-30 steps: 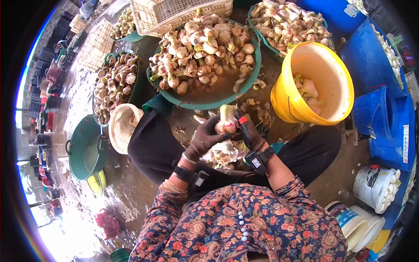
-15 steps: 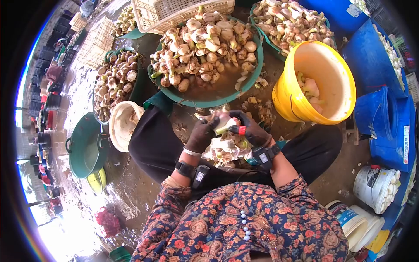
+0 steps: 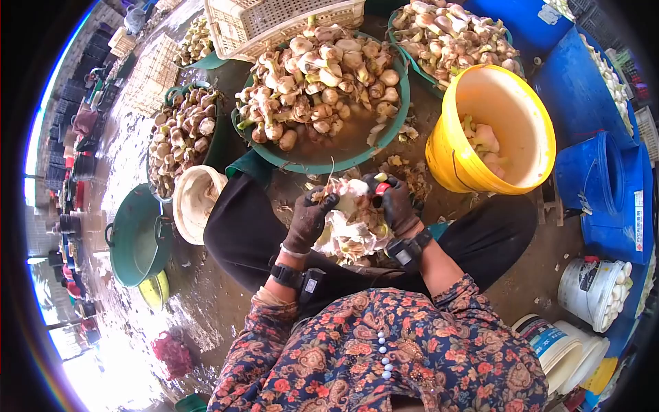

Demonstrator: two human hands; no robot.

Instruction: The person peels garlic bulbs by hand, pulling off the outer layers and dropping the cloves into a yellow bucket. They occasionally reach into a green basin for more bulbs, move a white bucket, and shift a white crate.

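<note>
My left hand (image 3: 309,221), in a dark glove, is closed at the left side of a pale, partly peeled bulb (image 3: 351,189), with loose peel at its fingers. My right hand (image 3: 399,207), also gloved, has its fingers curled at the bulb's right side; a red band shows by the thumb, and what these fingers hold is unclear. Under both hands lies a heap of white and pinkish peel (image 3: 351,235). Beyond them a green basin (image 3: 312,167) holds unpeeled bulbs and brown water. A yellow bucket (image 3: 451,152) at the right contains several peeled bulbs.
Left of my legs are a whitish tub (image 3: 188,206), an empty green tub (image 3: 130,237) and another basin of bulbs (image 3: 180,141). A plastic crate (image 3: 237,47) stands behind the large basin. Blue containers (image 3: 590,175) and a white bucket (image 3: 575,292) line the right side.
My hands have moved apart slightly, the left one down and leftward. The bulb between them has turned, and more of its pale side shows. The view has shifted a little.
</note>
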